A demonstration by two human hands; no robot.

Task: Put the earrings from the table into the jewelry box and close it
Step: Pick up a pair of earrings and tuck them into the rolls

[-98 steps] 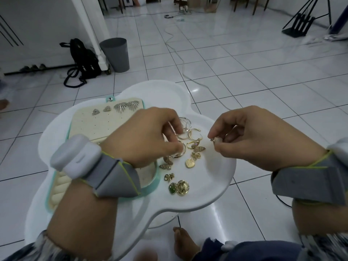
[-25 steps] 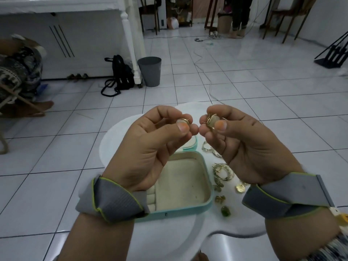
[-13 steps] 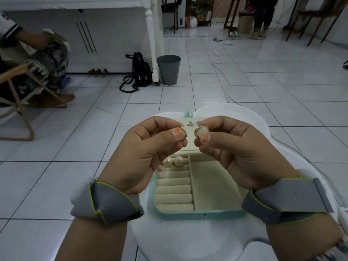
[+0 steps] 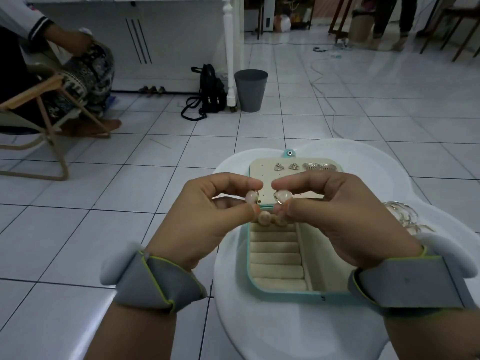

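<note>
A mint jewelry box [image 4: 280, 291] lies open on a white cloud-shaped table [image 4: 249, 315], its cream lid [image 4: 262, 167] flat behind it. Two triangular studs [image 4: 285, 166] and two fan-shaped earrings [image 4: 319, 166] are pinned to the lid. Two pearl earrings [image 4: 270, 219] sit at the top of the ring rolls. My left hand [image 4: 207, 219] pinches one pale round earring [image 4: 251, 196] above the box. My right hand [image 4: 337, 216] pinches a matching round earring [image 4: 283, 196]. Several loose earrings [image 4: 402, 214] lie on the table, partly hidden behind my right hand.
A grey bin [image 4: 250, 90] and a black backpack [image 4: 210, 92] stand on the tiled floor beyond. A person sits in a folding chair [image 4: 46, 118] at the left. A cable [image 4: 330, 100] runs across the floor. Chair legs and a person's legs show at the far right.
Since 3.9 s ago both hands lifted from the earring pile, each with a round earring. In the last second the view swung left and both hands turned the earrings' pale fronts toward me.
</note>
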